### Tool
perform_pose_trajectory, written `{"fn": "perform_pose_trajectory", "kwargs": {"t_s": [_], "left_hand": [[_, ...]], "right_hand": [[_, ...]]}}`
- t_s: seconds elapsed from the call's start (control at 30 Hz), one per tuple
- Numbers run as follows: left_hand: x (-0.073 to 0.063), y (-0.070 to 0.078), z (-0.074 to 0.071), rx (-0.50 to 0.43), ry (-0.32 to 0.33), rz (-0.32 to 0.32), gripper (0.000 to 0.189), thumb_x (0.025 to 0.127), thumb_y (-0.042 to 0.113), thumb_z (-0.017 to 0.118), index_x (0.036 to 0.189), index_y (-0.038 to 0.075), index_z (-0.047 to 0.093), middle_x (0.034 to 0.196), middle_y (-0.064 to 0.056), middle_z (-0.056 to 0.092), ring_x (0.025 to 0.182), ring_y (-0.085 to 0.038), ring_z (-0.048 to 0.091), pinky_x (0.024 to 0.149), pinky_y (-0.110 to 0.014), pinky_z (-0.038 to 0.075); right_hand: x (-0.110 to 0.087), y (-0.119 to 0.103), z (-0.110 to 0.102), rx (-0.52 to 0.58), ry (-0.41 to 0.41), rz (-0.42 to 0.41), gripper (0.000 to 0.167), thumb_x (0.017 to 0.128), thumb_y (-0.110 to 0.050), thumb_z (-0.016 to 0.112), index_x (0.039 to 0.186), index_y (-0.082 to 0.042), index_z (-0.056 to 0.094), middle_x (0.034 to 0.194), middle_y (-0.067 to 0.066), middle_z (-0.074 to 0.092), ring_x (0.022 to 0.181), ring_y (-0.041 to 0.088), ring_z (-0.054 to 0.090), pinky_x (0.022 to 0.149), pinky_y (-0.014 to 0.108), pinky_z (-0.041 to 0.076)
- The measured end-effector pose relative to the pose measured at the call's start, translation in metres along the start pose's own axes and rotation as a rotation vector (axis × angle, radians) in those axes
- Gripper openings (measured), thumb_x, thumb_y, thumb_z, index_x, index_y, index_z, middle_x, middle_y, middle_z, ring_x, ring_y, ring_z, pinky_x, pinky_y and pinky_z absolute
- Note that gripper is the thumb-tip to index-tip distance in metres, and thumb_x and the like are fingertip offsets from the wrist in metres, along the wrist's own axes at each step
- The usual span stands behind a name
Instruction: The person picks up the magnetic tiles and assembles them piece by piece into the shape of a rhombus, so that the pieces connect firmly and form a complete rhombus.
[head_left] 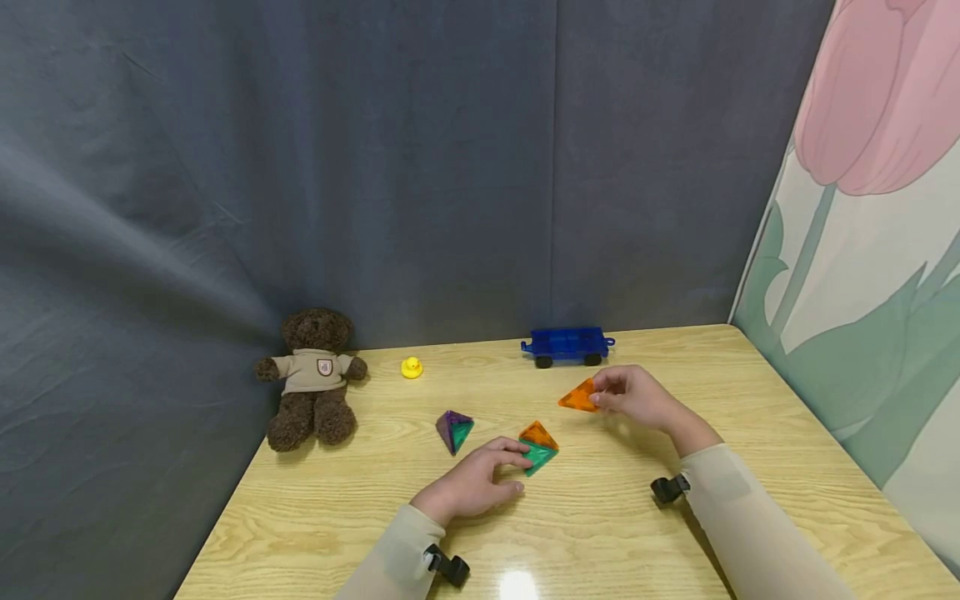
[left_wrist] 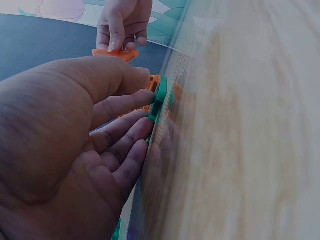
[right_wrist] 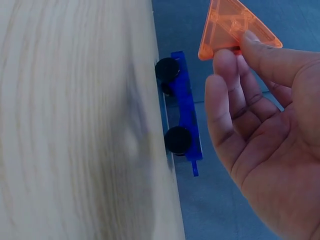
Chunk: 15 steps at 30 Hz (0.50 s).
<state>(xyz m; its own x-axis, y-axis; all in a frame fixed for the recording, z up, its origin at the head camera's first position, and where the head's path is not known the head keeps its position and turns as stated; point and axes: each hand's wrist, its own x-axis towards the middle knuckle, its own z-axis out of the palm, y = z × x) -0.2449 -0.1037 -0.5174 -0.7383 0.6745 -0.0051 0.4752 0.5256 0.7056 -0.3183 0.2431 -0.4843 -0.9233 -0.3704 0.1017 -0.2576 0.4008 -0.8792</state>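
Observation:
Between the thumb and fingers of my right hand (head_left: 636, 397) I pinch an orange triangular magnetic tile (right_wrist: 239, 25), raised over the table. My left hand (head_left: 476, 483) lies low over the tabletop, its fingers extended and its thumb apart from them. Its fingertips are right at a green triangular tile (head_left: 542, 457), which sits edge to edge with another orange triangular tile (head_left: 537, 433). Left of these stands a small group of purple and green triangular tiles (head_left: 454, 430), joined in a peaked shape.
A blue toy wagon (head_left: 568, 344) with black wheels stands at the back of the wooden table (head_left: 600, 533). A yellow rubber duck (head_left: 411, 367) and a brown teddy bear (head_left: 313, 379) are at the back left. Dark curtain (head_left: 420, 167) hangs behind.

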Motion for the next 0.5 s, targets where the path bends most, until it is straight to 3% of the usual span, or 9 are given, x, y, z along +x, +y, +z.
{"fn": "perform_pose_trajectory", "kwargs": {"t_s": [0.17,0.5], "left_hand": [[0.000,0.000,0.000,0.001,0.002,-0.004,0.035,0.105,0.028,0.067,0.140,0.022,0.068,0.155,0.015,0.046,0.146,-0.014,0.041,0.120,-0.044,0.036],[0.001,-0.001,0.001,-0.009,0.001,0.003,0.036,0.105,0.028,0.067,0.140,0.021,0.068,0.155,0.013,0.046,0.146,-0.015,0.041,0.120,-0.044,0.036]], "right_hand": [[-0.004,-0.007,-0.002,0.048,-0.018,-0.008,0.009,0.100,-0.005,0.072,0.107,0.000,0.071,0.096,0.013,0.069,0.086,0.033,0.070,0.076,0.051,0.063],[-0.005,-0.018,0.002,0.046,-0.053,-0.028,0.010,0.097,-0.006,0.076,0.103,0.000,0.072,0.098,0.014,0.071,0.091,0.042,0.069,0.076,0.054,0.062]]}}
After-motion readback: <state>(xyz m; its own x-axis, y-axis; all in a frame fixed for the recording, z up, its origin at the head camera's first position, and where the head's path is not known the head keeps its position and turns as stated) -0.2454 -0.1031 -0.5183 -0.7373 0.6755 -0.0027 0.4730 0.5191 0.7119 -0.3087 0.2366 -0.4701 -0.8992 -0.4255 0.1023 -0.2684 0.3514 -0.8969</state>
